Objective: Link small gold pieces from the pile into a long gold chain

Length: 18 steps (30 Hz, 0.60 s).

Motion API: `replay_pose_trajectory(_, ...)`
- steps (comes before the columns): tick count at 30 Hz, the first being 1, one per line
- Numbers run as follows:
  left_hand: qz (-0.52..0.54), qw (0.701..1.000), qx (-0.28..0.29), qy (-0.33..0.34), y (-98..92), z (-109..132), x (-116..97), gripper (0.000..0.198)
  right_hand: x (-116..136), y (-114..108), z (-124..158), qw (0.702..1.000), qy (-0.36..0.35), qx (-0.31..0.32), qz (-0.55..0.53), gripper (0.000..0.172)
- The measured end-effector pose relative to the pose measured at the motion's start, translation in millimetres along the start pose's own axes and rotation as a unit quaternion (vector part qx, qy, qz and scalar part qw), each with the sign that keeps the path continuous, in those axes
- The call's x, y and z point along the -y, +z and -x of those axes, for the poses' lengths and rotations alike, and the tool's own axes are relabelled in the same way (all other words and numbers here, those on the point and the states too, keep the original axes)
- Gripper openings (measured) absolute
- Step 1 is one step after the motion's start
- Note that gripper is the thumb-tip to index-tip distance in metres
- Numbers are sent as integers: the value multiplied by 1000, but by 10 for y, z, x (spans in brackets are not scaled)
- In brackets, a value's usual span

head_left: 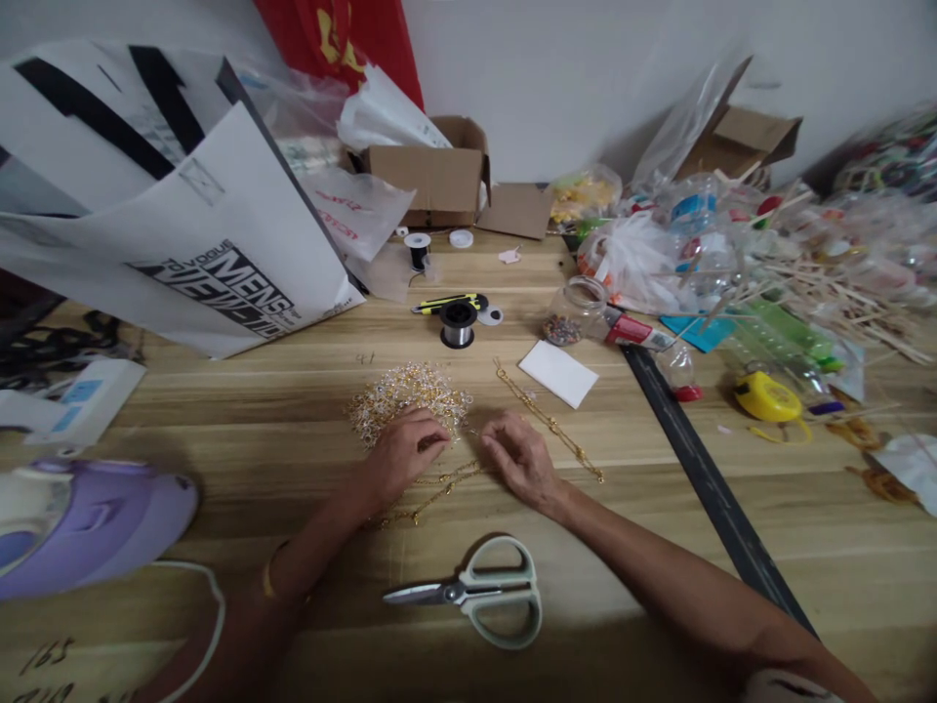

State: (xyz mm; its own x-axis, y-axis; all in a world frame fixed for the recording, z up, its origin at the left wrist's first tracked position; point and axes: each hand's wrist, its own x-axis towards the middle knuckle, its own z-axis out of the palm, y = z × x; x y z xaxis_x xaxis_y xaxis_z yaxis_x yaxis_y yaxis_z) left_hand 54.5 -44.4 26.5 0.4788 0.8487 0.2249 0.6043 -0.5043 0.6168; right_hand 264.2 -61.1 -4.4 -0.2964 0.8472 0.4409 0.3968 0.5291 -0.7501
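The left hand (408, 447) sits over the lower right edge of a loose heap of small gold, white and clear beads (407, 389), its grip drawn in with the thumb near the curled fingers; whether it pinches a bead cannot be told.

The right hand (518, 457) faces it across a narrow gap, its grip also curled nearly closed; what it has hold of, if anything, is too small to tell.

A thin gold chain with round gold beads (449, 489) lies on the wood-grain bench (607, 605) just below the gap, running from beside the right fingertips to below the left wrist. A second gold beaded chain (551, 423) slants just beyond the right hand, outside its grip. Metal scissors with pale grey-green handles (461, 592) lie nearer the person, apart from both hands.
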Motion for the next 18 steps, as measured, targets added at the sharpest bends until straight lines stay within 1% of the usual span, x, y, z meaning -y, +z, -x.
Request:
replay_pose_trajectory(3, -57, 997, 52, 30, 35, 11, -12, 14, 5, -4, 0, 1000, 11, -3, -8, 11)
replay_pose_trajectory(5, -82, 993, 74, 37, 48, 16, -25, 16, 7, -3, 2, 1000, 16, -7, -9, 11)
replay_pose_trajectory(10, -117, 989, 76, 53, 59, 22, -32, 21, -1, 7, 2, 1000, 25, -11, -12, 11)
replay_pose_trajectory(18, -141, 986, 63, 69, 102, 38, -11, 22, 8, 4, -8, 1000, 25, -11, -11, 10)
